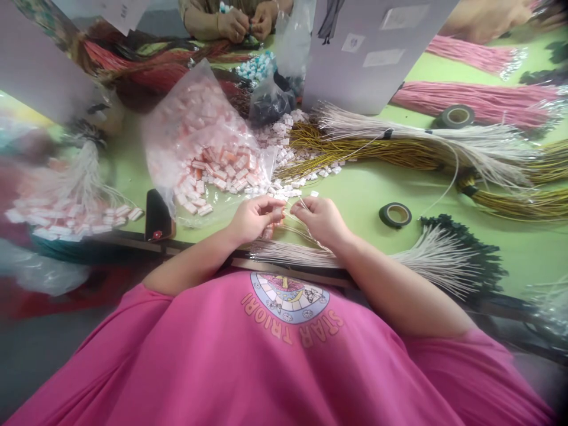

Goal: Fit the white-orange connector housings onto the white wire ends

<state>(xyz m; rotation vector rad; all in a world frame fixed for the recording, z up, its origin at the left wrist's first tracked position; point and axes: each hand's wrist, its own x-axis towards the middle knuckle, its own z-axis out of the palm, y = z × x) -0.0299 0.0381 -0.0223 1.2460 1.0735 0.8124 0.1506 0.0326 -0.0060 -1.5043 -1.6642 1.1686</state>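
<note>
My left hand (255, 218) is closed in a pinch on a small white-and-pink plastic connector (276, 214) near the table's front edge. My right hand (322, 219) is closed too, its fingertips pinching thin white wires (296, 208) that run between the two hands. Under my wrists lies a bundle of white wires (293, 253) along the table edge. Just beyond my hands sits a loose pile of white connectors (284, 190). A clear plastic bag of pink-and-white connectors (208, 148) lies open to the left of that pile.
A black phone (157, 216) lies left of my left hand. Two tape rolls (394, 215) (455, 116) sit on the green table (364, 195). Yellow, white and pink wire bundles (444, 151) cover the right side. Across the table another person's hands (246, 23) work. A grey board (368, 53) stands upright.
</note>
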